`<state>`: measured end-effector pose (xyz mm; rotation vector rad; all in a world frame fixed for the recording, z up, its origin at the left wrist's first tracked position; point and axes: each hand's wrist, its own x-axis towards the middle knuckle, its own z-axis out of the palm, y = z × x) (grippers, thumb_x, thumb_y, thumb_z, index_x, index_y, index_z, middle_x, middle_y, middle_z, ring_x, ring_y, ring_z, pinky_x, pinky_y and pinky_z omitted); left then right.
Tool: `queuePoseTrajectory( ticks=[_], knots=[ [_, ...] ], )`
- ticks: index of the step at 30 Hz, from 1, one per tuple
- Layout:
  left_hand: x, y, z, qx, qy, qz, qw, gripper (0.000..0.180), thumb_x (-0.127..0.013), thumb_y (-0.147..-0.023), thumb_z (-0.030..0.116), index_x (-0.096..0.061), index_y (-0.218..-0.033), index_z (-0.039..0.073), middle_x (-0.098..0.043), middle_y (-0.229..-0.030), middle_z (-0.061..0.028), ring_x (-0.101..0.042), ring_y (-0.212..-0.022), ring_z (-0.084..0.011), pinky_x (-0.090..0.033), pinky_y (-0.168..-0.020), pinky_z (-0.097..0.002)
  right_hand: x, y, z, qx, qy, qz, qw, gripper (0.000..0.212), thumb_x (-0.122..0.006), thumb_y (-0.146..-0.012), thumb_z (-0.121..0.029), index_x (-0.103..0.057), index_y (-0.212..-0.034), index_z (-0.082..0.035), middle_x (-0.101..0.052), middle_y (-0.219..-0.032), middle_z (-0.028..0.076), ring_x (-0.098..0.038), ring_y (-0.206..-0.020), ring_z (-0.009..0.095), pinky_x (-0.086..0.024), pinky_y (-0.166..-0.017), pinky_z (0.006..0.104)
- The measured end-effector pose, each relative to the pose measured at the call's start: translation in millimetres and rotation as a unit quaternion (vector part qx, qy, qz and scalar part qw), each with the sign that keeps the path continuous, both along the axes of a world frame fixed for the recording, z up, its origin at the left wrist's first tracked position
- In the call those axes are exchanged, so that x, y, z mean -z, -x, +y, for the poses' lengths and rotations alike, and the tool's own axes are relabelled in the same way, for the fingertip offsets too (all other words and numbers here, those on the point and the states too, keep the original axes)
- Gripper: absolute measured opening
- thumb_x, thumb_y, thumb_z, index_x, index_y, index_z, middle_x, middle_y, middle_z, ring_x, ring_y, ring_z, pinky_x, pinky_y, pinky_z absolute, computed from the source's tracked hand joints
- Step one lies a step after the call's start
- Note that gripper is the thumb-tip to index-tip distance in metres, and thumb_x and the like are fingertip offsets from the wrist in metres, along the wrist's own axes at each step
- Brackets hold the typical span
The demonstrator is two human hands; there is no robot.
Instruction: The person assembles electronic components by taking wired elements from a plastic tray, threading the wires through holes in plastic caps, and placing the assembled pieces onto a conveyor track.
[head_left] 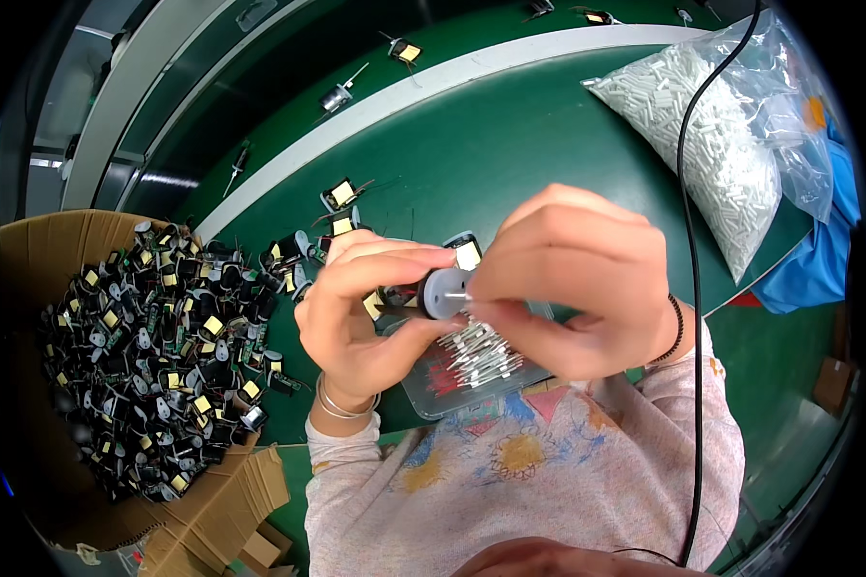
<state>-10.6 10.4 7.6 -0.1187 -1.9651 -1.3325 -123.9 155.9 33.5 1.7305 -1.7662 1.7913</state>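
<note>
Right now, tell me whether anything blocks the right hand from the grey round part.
Nothing visible does: the right hand pinches a thin pale piece at the face of the grey round part, while the left hand grips that part's sides.

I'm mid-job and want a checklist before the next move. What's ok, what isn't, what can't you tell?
1. Left hand steadying the grey-capped part: ok, held between thumb and fingers.
2. Right hand firmly gripping the silvery pin at the cap: cannot tell; fingertips are beside it.
3. Pin fully seated: cannot tell.
4. Tray stocked: ok, white-sleeved pins lie in it.
5. Cardboard box stocked: ok, many black parts inside.
6. Black cable off the right sleeve: cannot tell; it crosses in this view.
</note>
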Motion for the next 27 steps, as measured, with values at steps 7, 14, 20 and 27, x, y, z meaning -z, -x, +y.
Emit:
queuePoseTrajectory(
  ticks=[7, 14, 20, 27],
  knots=[
    [-4, -8, 0, 0.021, -0.045, -0.035, 0.998, 0.019, -0.070, -0.068, -0.002, -0.055, -0.080, -0.002, -0.064, -0.096, -0.0201, -0.062, -0.079, -0.0199, -0.049, -0.068, -0.0275, 11, -4, 0, 0.075, 0.020, 0.136, 0.988, 0.022, -0.067, -0.053, 0.004, -0.067, -0.074, -0.002, -0.061, -0.072, 0.006, -0.058, -0.061, 0.019, -0.047, -0.053, 0.0268],
    [-3, -11, 6, -0.002, 0.020, -0.022, 1.000, 0.016, -0.068, -0.068, -0.004, -0.057, -0.080, -0.006, -0.063, -0.094, -0.0208, -0.061, -0.076, -0.0198, -0.049, -0.066, -0.0268, 15, 5, -2, -0.018, 0.018, 0.052, 0.998, 0.028, -0.061, -0.051, 0.002, -0.067, -0.078, 0.002, -0.061, -0.077, 0.008, -0.058, -0.066, 0.021, -0.048, -0.055, 0.0284],
    [-4, -17, 13, -0.058, 0.051, -0.018, 0.997, 0.017, -0.069, -0.068, -0.003, -0.058, -0.081, -0.006, -0.063, -0.094, -0.0213, -0.061, -0.076, -0.0205, -0.049, -0.066, -0.0273, 17, -9, -4, 0.054, 0.045, 0.126, 0.990, 0.031, -0.060, -0.051, 0.007, -0.067, -0.081, 0.001, -0.062, -0.078, 0.008, -0.059, -0.067, 0.022, -0.048, -0.057, 0.0300],
    [9, 11, -12, 0.009, -0.087, -0.078, 0.993, 0.016, -0.068, -0.073, 0.002, -0.058, -0.084, -0.004, -0.063, -0.098, -0.0195, -0.061, -0.087, -0.0239, -0.047, -0.079, -0.0302, 34, 20, -29, 0.007, 0.026, -0.011, 1.000, 0.010, -0.069, -0.066, 0.002, -0.064, -0.075, 0.000, -0.063, -0.070, 0.009, -0.062, -0.066, 0.023, -0.049, -0.060, 0.0299]
  ],
)
